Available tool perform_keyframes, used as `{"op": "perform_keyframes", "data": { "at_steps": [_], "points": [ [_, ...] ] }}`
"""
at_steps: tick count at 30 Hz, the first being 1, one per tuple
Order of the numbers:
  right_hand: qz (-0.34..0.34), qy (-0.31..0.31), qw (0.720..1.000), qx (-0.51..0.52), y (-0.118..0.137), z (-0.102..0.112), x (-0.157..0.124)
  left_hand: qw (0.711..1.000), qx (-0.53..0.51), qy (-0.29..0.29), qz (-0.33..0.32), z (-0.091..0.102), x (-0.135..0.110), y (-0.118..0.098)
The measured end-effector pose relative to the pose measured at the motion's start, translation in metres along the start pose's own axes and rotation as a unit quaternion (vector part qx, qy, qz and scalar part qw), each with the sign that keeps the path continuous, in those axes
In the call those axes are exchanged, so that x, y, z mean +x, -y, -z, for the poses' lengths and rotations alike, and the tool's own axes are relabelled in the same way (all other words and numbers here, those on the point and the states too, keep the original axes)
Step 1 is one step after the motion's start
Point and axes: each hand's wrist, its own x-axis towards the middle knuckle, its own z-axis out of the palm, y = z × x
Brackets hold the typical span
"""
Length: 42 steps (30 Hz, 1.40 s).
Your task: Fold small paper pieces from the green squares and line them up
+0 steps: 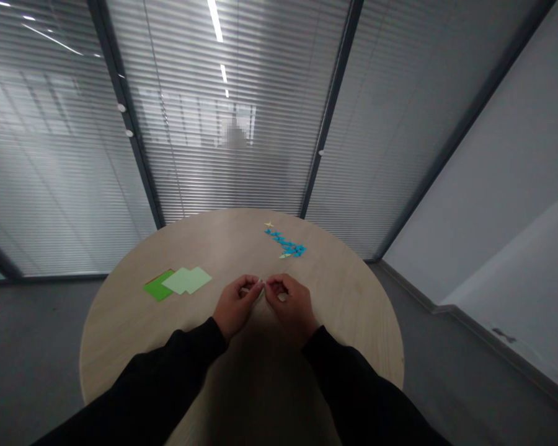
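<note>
My left hand (235, 305) and my right hand (289, 303) meet over the middle of a round wooden table (353, 310). Both are curled, fingertips pinched together on a small pale piece of paper (259, 292) held between them just above the tabletop. Most of that paper is hidden by my fingers. Both arms wear black sleeves.
Overlapping green paper squares (179, 281), one dark and two pale, lie left of my hands. A row of several small blue folded pieces (286, 243) with pale ones at each end sits at the far right of the table. Glass walls with blinds stand behind.
</note>
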Motion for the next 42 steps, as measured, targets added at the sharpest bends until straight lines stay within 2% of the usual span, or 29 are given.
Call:
{"op": "perform_keyframes", "data": {
  "at_steps": [7,14,29,36,42],
  "points": [
    [-0.077,0.006,0.994,0.080,0.000,-0.003,0.000,1.000,0.018,-0.009,-0.016,0.001,-0.002,-0.001],
    [-0.147,0.031,0.976,0.159,-0.003,-0.007,-0.001,0.999,0.028,-0.022,-0.020,0.001,-0.002,-0.003],
    [-0.138,0.063,0.976,0.159,-0.007,-0.009,0.000,1.000,-0.006,0.015,0.009,0.004,-0.001,-0.004],
    [-0.136,0.081,0.967,0.201,-0.014,-0.010,-0.001,0.997,-0.061,0.002,0.045,0.005,0.000,-0.003],
    [-0.150,0.108,0.957,0.226,-0.017,-0.005,0.003,0.998,-0.051,0.017,0.035,0.006,0.002,-0.004]
  ]
}}
